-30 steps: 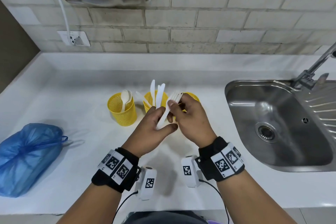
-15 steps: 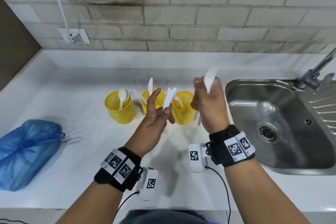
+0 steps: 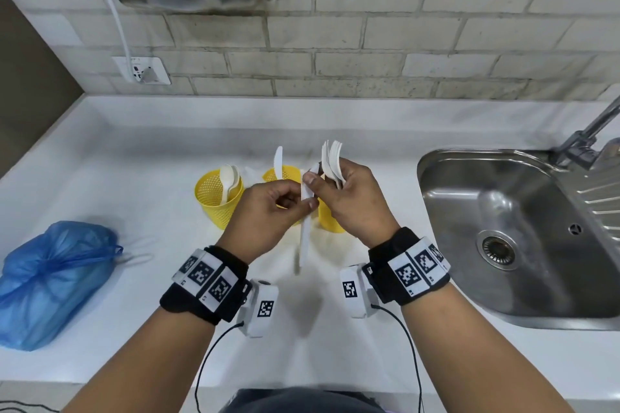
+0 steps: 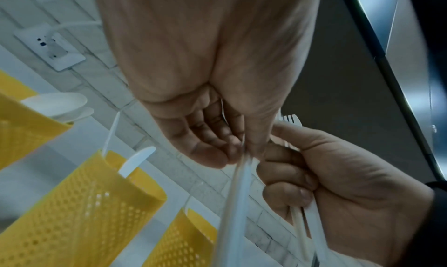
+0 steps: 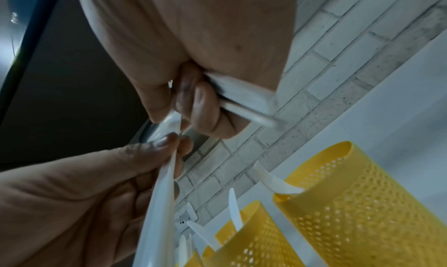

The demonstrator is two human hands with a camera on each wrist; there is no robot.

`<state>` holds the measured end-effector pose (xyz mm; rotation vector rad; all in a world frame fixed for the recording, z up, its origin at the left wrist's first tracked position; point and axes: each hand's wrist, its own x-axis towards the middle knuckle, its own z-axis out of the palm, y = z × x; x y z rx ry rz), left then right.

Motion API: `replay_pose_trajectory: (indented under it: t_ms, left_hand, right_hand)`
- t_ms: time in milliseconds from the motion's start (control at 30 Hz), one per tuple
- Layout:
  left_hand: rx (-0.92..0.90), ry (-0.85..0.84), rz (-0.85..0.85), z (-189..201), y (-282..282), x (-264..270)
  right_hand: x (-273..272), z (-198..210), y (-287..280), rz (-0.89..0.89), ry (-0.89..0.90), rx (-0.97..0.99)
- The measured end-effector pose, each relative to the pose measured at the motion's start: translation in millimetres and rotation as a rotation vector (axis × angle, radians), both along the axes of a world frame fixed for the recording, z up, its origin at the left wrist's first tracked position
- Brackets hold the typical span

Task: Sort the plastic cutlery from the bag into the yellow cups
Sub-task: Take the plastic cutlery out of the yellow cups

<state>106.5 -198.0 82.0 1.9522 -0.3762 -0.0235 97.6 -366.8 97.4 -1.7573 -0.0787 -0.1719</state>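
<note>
Three yellow perforated cups stand in a row: the left cup (image 3: 218, 201) holds spoons, the middle cup (image 3: 283, 174) holds knives, and the right cup (image 3: 330, 223) is mostly hidden behind my hands. My left hand (image 3: 310, 204) pinches a long white cutlery piece (image 3: 304, 238) that hangs downward, too blurred to tell its type. My right hand (image 3: 323, 179) grips a bunch of white forks (image 3: 332, 157) with tines up, and its thumb touches the top of the hanging piece. The left wrist view shows the pinched piece (image 4: 234, 194) and the forks (image 4: 291, 118). The blue bag (image 3: 50, 278) lies at the left.
A steel sink (image 3: 436, 211) with a faucet (image 3: 590, 134) takes up the right side of the white counter (image 3: 134, 178). A wall socket (image 3: 144, 70) with a cable sits on the brick wall behind. The counter's front edge runs below my wrists.
My right hand came back down and left from near the sink to meet my left hand. The piece in my left hand now points downward instead of up.
</note>
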Motion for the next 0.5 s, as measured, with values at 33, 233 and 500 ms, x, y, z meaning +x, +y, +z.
replay_pose_trajectory:
  t_ms: [33, 233, 500]
  left_hand:
    - [0.017, 0.001, 0.007, 2.5, 1.3, 3.8]
    - [-0.124, -0.038, 0.173, 22.1, 18.6, 34.9]
    - [0.064, -0.072, 0.267, 24.9, 21.5, 75.2]
  right_hand:
    - [1.5, 0.9, -0.3, -0.031, 0.017, 0.003]
    - [8.3, 2.9, -29.4, -0.06, 0.482, 0.493]
    - [25.2, -16.5, -51.7, -0.366, 0.296, 0.83]
